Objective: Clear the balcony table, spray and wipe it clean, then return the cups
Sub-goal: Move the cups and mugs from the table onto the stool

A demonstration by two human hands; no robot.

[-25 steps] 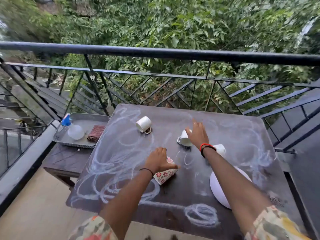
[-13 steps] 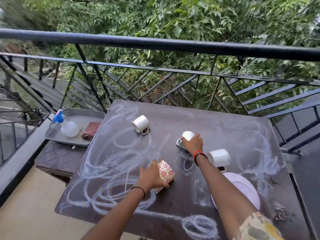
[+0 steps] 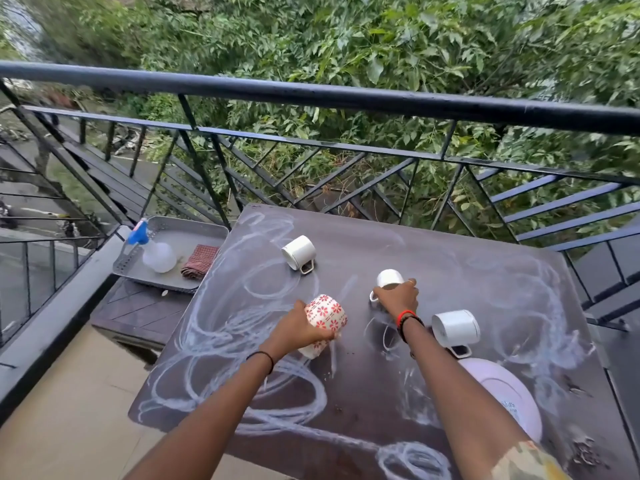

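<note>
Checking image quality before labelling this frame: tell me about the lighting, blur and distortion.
Head view: soft, even daylight, no hard shadows or strong glare on the table. Wide-angle lens bows the railing into a curve. Foliage at the left and right edges smears with motion blur; the centre stays fairly sharp, including the floral cup in the left hand and the white cup under the right hand.

surface point(image 3: 450, 258): dark, smeared with white swirls
floral cup point(image 3: 325, 315): tipped, lifted in left grip
white cups: one point(image 3: 389, 279) under right grip; two on sides point(image 3: 298, 251), point(image 3: 455, 328)
</note>
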